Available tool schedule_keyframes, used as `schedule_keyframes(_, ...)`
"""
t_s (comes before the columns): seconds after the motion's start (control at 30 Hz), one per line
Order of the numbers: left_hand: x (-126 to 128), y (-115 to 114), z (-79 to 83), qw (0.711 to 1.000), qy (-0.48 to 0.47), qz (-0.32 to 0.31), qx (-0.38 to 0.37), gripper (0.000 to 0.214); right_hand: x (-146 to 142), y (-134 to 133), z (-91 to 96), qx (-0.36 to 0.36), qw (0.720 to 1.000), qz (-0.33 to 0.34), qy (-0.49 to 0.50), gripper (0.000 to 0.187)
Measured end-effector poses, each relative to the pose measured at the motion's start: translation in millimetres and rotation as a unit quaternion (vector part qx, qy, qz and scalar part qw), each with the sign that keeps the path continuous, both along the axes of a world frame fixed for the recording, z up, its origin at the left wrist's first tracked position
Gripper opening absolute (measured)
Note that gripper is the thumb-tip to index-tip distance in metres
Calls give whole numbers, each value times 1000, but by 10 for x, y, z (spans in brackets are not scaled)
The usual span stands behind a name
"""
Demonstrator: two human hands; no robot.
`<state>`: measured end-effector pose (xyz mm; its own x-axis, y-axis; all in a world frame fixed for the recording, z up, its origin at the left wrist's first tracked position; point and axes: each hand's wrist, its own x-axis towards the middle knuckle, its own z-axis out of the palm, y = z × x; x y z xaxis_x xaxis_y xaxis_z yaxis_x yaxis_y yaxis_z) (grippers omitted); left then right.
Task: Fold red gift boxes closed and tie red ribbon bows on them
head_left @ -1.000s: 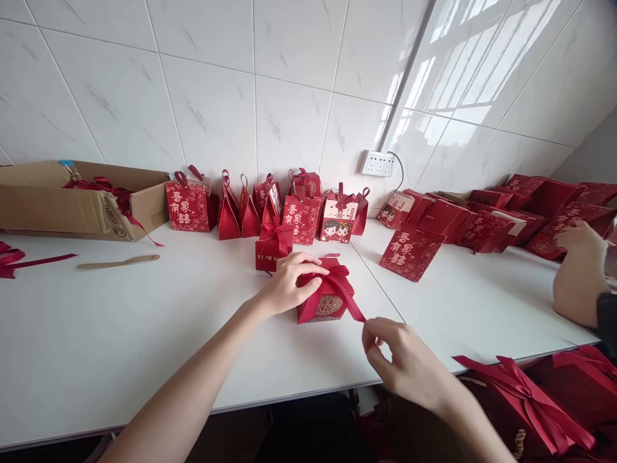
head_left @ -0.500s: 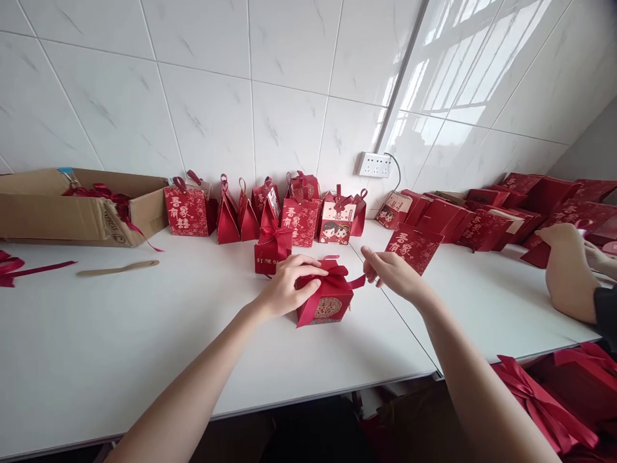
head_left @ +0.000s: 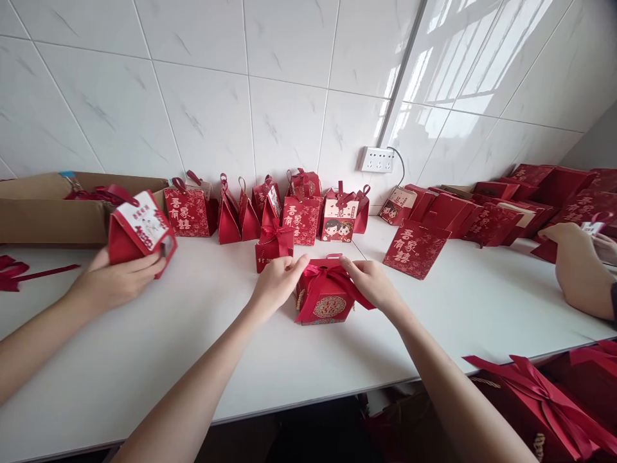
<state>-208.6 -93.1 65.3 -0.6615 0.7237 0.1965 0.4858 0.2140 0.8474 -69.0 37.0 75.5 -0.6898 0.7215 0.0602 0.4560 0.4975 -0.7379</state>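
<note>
Centred before me on the white table stands a red gift box (head_left: 330,308) with a round gold emblem on its front and gold twisted cord at its sides. A dark red ribbon bow (head_left: 324,275) sits across its top, its tails hanging over the front. At the bow's left side my left hand (head_left: 278,280) is closed, thumb and fingers pinching the ribbon. My right hand (head_left: 373,283) is closed likewise at the right side of the bow. The fingers partly hide what they grip. Just behind my left hand is a smaller red box (head_left: 274,247) with a bow.
From the left, another person's hand (head_left: 116,278) holds a red triangular box (head_left: 141,235). Several red boxes (head_left: 303,222) line the wall. A cardboard carton (head_left: 53,222) stands left; another person's arm (head_left: 576,270) reaches in right. Bow-tied boxes (head_left: 544,399) lie below the table edge.
My right hand has come left and down to the bow, and my left hand has shifted from its top to its left side. Another person's hand with a triangular box has appeared at left.
</note>
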Motion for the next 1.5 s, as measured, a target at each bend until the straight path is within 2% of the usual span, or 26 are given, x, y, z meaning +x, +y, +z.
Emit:
schedule_keyframes(0.13, 63, 7, -16, 1000, 1, 6, 25, 51, 24, 7, -44, -32, 999, -4, 9, 57)
schedule_keyframes(0.3, 92, 36, -40, 998, -34, -4, 49, 36, 8, -2, -82, -103, 990, 28, 96, 47)
schedule_keyframes(0.53, 180, 78, -98, 997, -37, 19, 66, 30, -23, -32, -245, -270, 937, 28, 219, 46)
schedule_keyframes(0.7, 200, 94, -134, 997, -24, 15, 71, 27, -33, -44, -337, -263, 916, 44, 298, 50)
schedule_keyframes(0.83, 210, 97, -134, 997, 0, 15, 70, 26, -18, -27, -350, -280, 909, 55, 304, 48)
schedule_keyframes(0.97, 218, 100, -138, 997, 30, 27, 69, 26, -3, -21, -351, -313, 894, 49, 317, 47)
schedule_keyframes(1.17, 211, 123, -175, 996, 30, 32, 73, 26, -39, -22, -383, -398, 852, 19, 341, 45)
schedule_keyframes(1.23, 198, 122, -174, 997, 23, 26, 71, 27, -47, 5, -390, -404, 857, 13, 320, 44)
schedule_keyframes(1.3, 182, 111, -162, 997, 6, 12, 71, 29, -24, 30, -372, -373, 884, 10, 281, 45)
schedule_keyframes(1.37, 169, 94, -146, 997, -21, -6, 77, 32, 39, 24, -317, -283, 921, -14, 268, 44)
schedule_keyframes(1.43, 160, 81, -135, 995, -48, -20, 86, 34, 131, -37, -228, -122, 950, -23, 285, 37)
schedule_keyframes(1.5, 155, 76, -133, 993, -62, -28, 95, 35, 217, -153, -128, 68, 954, 50, 289, 22)
